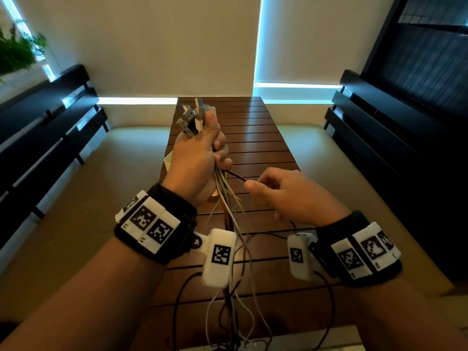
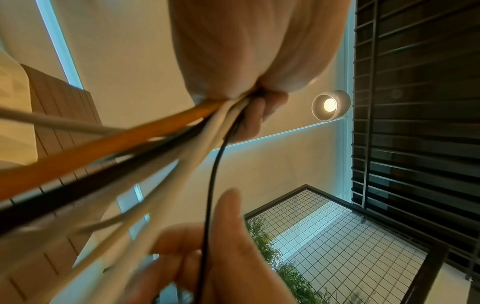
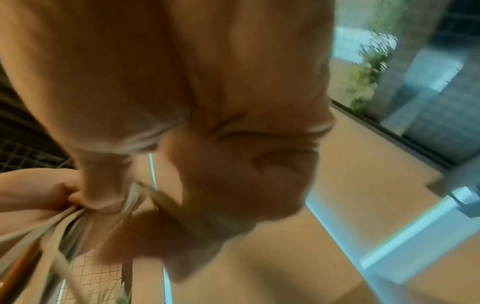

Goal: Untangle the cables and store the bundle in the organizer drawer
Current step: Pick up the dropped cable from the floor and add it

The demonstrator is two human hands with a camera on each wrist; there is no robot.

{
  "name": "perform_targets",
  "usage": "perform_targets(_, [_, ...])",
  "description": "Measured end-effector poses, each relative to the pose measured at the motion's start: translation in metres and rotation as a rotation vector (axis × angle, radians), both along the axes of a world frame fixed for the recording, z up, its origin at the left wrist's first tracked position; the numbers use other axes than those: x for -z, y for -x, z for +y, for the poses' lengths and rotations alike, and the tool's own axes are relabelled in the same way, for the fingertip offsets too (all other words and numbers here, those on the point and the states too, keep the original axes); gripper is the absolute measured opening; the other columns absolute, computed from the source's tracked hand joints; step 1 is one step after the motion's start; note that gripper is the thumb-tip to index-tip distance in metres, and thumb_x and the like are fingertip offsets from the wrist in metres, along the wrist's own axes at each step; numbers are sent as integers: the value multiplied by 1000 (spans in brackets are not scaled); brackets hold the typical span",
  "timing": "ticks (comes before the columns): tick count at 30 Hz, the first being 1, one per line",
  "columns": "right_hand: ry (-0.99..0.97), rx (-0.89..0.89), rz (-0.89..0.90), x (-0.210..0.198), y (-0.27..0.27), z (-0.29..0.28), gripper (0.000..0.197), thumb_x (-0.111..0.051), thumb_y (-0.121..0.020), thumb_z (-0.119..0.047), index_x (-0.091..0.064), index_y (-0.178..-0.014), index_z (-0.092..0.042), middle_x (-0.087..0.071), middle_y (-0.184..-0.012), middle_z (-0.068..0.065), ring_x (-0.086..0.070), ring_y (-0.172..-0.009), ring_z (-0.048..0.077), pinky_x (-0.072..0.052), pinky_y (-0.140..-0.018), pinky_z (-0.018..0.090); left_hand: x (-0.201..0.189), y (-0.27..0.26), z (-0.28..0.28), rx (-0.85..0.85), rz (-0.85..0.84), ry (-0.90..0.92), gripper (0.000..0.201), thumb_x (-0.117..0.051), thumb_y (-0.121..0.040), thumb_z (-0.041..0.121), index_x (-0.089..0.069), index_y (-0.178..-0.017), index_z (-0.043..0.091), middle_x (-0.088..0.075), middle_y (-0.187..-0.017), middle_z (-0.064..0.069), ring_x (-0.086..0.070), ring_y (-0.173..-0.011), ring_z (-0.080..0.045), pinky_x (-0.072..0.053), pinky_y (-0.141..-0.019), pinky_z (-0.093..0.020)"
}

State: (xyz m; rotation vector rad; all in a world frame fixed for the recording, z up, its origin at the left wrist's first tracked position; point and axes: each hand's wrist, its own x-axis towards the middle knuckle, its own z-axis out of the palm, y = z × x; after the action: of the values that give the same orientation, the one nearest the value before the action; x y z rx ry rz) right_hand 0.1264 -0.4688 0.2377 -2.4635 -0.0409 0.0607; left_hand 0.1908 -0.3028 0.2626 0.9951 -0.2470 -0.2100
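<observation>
My left hand [image 1: 200,158] is raised over the wooden slatted table [image 1: 255,138] and grips a bundle of cables [image 1: 228,196] in its fist. Several plugs [image 1: 193,117] stick up above the fist. White, cream, orange and black cables hang down from it to the table's near edge. My right hand [image 1: 255,184] is just right of the bundle and pinches one thin black cable [image 1: 236,176] between thumb and forefinger. In the left wrist view my left hand [image 2: 249,61] clamps the cables [image 2: 145,148], and the black cable [image 2: 211,185] runs down into my right hand's fingers [image 2: 228,242]. The right wrist view is blurred.
A cream object [image 1: 167,160] lies at the table's left edge, mostly hidden behind my left hand. Dark benches [image 1: 50,127] [image 1: 379,138] run along both sides. A plant [image 1: 17,54] stands at the far left. Loose cable ends lie at the near edge [image 1: 238,333].
</observation>
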Motion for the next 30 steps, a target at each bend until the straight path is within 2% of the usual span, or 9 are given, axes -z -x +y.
perform_targets(4, [108,-39,-132,-13,2,1,79,-51,-67,-83,-51,-131,-35,-49,-130,-14,-51,-116,6,-47,-94,33,1,6,-8,16,-28,-4,27,-43,-105,32,-49,-84,16,-37,-58,4,-34,-42,-4,-31,-43,-18])
perform_targets(8, [-405,-252,-57,-2,-6,20,94,-84,-72,-44,-30,-148,-39,-51,-143,-13,-46,-134,4,-40,-111,39,1,14,-14,38,-44,31,26,-44,-106,29,-48,-86,14,-36,-59,2,-36,-43,-5,-33,-42,-18])
perform_targets(10, [-587,-248,1,15,-10,30,88,-84,-74,-28,-33,-145,-39,-63,-132,-2,-60,-123,16,-47,-105,49,-2,16,-14,52,-31,58,27,-45,-106,29,-49,-84,14,-35,-60,2,-35,-43,-5,-31,-42,-17])
perform_targets(12, [-577,-209,17,27,-10,38,60,-79,-78,-22,-49,-130,-32,-71,-112,4,-69,-104,22,-53,-96,53,-4,16,-11,38,-32,44,27,-45,-105,28,-49,-82,14,-36,-59,3,-34,-42,-4,-29,-42,-17])
perform_targets(15, [-488,-185,7,32,-1,45,10,-63,-93,-18,-61,-99,-26,-68,-76,-4,-67,-69,11,-56,-69,34,-7,12,-4,22,-30,18,30,-45,-105,29,-48,-79,15,-36,-58,4,-33,-41,-4,-27,-42,-17])
perform_targets(17, [-505,-175,14,33,5,46,9,-56,-99,-21,-58,-90,-25,-59,-65,-5,-59,-55,10,-50,-56,25,-10,9,1,21,-8,34,31,-45,-105,31,-48,-78,16,-36,-57,5,-33,-41,-4,-28,-42,-17])
perform_targets(21, [-385,-85,33,45,4,44,15,-59,-97,-31,-57,-84,-23,-56,-65,-6,-52,-49,4,-46,-49,18,-15,6,3,11,9,27,29,-46,-105,33,-48,-80,18,-36,-59,5,-32,-45,-5,-29,-46,-19])
perform_targets(25, [-336,-73,121,64,6,43,15,-62,-95,-34,-57,-85,-24,-60,-71,-4,-53,-49,1,-45,-51,16,-18,4,2,-49,51,32,29,-47,-104,34,-46,-81,16,-35,-60,4,-31,-46,-6,-31,-46,-20])
perform_targets(30, [-266,-35,189,78,13,43,18,-65,-93,-35,-58,-82,-23,-62,-81,2,-55,-68,9,-45,-64,22,-9,0,7,-55,128,21,33,-49,-103,39,-48,-77,19,-35,-58,6,-33,-45,-6,-34,-47,-21])
